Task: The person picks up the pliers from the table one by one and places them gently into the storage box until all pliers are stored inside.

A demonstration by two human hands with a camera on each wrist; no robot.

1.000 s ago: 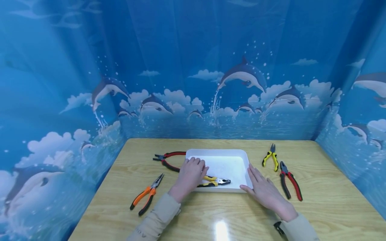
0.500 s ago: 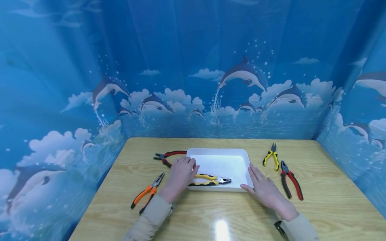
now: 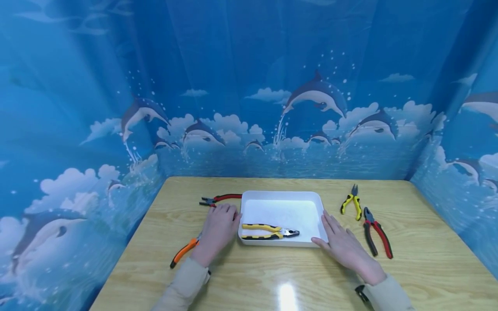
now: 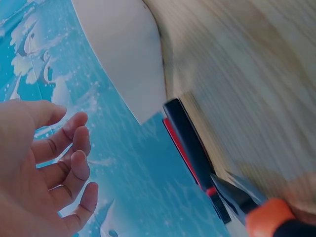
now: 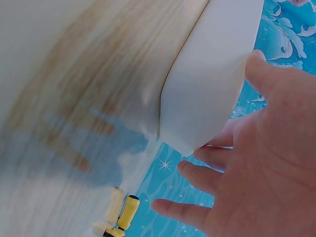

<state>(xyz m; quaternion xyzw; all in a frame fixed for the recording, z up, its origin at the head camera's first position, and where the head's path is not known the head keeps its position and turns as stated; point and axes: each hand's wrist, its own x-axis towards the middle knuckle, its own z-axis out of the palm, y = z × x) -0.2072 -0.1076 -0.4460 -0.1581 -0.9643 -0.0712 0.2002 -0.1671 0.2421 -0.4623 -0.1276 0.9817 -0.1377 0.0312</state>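
A white tray [image 3: 288, 207] lies on the table with yellow-and-black pliers [image 3: 272, 232] inside, near its front wall. My left hand [image 3: 219, 226] hovers just left of the tray, holding nothing, its fingers loosely bent in the left wrist view. It overlaps the red-and-black pliers [image 3: 227, 197] behind it and the orange-handled long-nose pliers [image 3: 184, 252] below it, hiding part of each. At the tray's right side my right hand [image 3: 344, 246] rests with extended fingers against the wall; the right wrist view shows the thumb at the tray's rim [image 5: 247, 74].
To the right lie small yellow long-nose pliers [image 3: 352, 203] and red-and-black combination pliers [image 3: 376, 233]. The wooden table [image 3: 249, 276] ends at a blue dolphin-print curtain [image 3: 249, 86] behind and at the sides.
My left hand has let go of the yellow-and-black pliers in the tray and moved left out of it, over the orange pliers. The right hand stays at the tray's right side.
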